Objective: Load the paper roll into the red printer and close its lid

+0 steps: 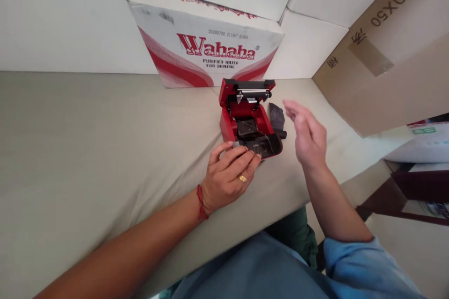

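A small red and black device stands on the beige table with its lid tipped open toward the back. My left hand rests on the table, its fingers curled against the device's near black edge, holding it. My right hand hovers just right of the device with fingers stretched out and nothing in it; it is slightly blurred. A small dark piece lies on the table between the device and my right hand.
A white and red Wahaha water carton stands right behind the device. A brown cardboard box leans in at the right. White boxes and dark furniture sit beyond the table's right edge.
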{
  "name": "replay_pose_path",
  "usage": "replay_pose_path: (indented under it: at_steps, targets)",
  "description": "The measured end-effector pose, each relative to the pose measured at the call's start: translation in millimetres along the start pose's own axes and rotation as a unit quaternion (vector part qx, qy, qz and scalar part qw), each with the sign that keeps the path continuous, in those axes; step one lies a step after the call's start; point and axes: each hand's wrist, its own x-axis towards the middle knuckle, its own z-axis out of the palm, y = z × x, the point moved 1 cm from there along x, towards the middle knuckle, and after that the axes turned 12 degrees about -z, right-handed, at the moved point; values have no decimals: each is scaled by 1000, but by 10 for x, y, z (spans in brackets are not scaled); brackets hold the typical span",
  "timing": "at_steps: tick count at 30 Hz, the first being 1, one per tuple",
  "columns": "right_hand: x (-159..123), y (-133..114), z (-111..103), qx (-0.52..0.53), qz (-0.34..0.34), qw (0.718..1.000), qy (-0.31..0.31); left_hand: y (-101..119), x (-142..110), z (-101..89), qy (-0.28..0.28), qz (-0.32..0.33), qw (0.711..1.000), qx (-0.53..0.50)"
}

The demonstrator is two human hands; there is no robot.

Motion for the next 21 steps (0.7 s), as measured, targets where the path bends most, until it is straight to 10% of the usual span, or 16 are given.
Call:
replay_pose_path:
  at_steps: [3,7,12,21]
  targets:
    - [403,476,115,49,75,992,86,-11,-10,0,-7,3,1000,-9]
    - [919,864,325,117,117,986,39,-13,13,-22,-9,10,1000,0]
    - [974,519,380,82,92,992,-32,-21,21,-24,-9,14,1000,-1]
    - [233,-4,130,-62,-12,994,-89,-50,9,-14,-11,22,1000,-3]
